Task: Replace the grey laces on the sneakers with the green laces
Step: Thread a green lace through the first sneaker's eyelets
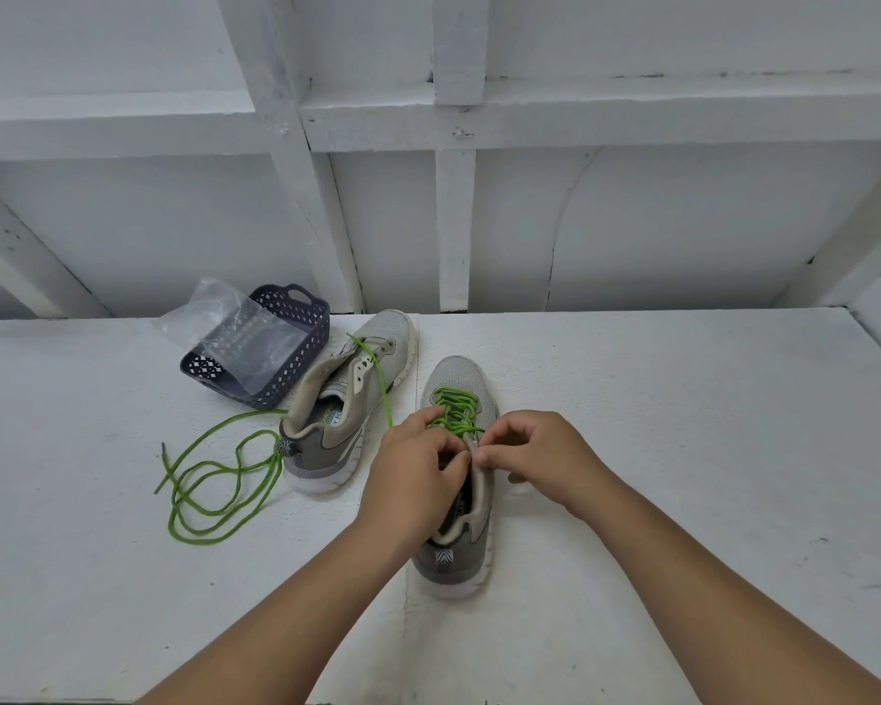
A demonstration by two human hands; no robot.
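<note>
Both hands at the near shoe (pixel 461 480), approx centre of the white desk (pixel 682 450). Left hand (pixel 418 468): grip curled tight, fingers at the shoe's tongue and green lace (pixel 456 409); exactly what it pinches is hidden. Right hand (pixel 535 450): thumb and forefinger pinched at the tongue's top edge. Near shoe laced green. Second shoe (pixel 347 399) far left, w/ a loose green lace (pixel 214 480) trailing left. Basket (pixel 275 358) w/ plastic bag (pixel 235 328) beyond it.
</note>
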